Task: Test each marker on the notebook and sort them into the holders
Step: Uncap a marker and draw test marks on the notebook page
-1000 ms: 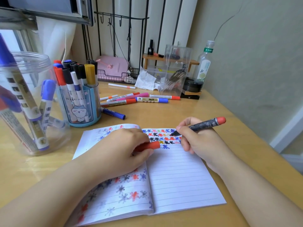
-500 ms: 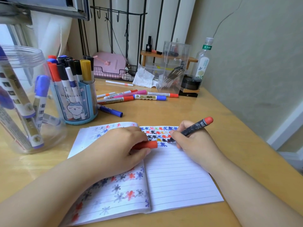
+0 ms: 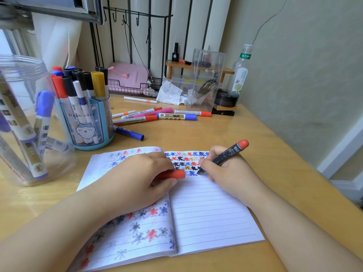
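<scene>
- Right now the right hand point(image 3: 229, 173) has its fingers curled round a dark marker point(image 3: 225, 156) with a red end, holding it tilted like a pen with the tip down on the right-hand page of the open notebook point(image 3: 212, 213).
- Resting on the notebook near the fold, the left hand point(image 3: 141, 183) is closed around a red cap point(image 3: 172, 174), which sticks out from under the fingers towards the marker's tip.
- Across the top of the right page run rows of small star-like scribbles in blue, red, black and orange; the marker's tip sits at the end of the lowest row. More scribbles show on the left page, below the left wrist.
- Lying flat on the wooden counter point(image 3: 265, 138), the notebook is just in front of the person.
- Behind it to the left stands a blue holder point(image 3: 88, 126) with a cartoon cat on it, packed with upright markers capped black, red, blue and yellow.
- Further left, at the frame's edge, a clear jar point(image 3: 25, 122) holds several leaning blue-capped markers.
- Beyond the notebook a loose group of markers point(image 3: 157, 114) lies on the counter, with one blue marker point(image 3: 129, 132) just beside the blue holder.
</scene>
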A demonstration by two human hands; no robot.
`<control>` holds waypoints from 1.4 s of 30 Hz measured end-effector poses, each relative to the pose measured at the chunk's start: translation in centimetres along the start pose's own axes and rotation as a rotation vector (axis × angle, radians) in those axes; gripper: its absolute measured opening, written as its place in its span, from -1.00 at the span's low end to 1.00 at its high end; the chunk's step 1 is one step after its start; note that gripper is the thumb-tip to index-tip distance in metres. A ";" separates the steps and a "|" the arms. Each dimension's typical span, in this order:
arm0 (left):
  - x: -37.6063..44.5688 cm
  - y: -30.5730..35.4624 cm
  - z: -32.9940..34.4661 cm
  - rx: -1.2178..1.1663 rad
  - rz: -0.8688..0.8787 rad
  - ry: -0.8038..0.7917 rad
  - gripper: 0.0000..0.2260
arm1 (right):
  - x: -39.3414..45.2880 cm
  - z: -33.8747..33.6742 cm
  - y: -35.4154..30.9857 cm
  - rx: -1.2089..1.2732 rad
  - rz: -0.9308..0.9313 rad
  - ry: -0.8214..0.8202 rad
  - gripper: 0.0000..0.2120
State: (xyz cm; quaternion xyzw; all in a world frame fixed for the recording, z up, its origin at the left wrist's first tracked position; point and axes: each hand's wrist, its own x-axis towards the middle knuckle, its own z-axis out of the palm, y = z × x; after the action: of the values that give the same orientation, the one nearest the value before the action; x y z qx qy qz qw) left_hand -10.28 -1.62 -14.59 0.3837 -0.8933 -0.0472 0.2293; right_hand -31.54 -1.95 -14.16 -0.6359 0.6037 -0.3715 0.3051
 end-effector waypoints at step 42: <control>0.0 1.7 -0.7 -0.246 -0.057 0.166 -0.83 | -1.5 -0.8 -4.1 0.748 0.011 -0.012 -0.75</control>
State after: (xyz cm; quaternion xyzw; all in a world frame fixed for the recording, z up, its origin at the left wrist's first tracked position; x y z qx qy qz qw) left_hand -11.08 -0.38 -13.48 0.3805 -0.8475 -0.1307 0.3463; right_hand -30.01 -0.04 -10.50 -0.4795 0.4277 -0.5612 0.5217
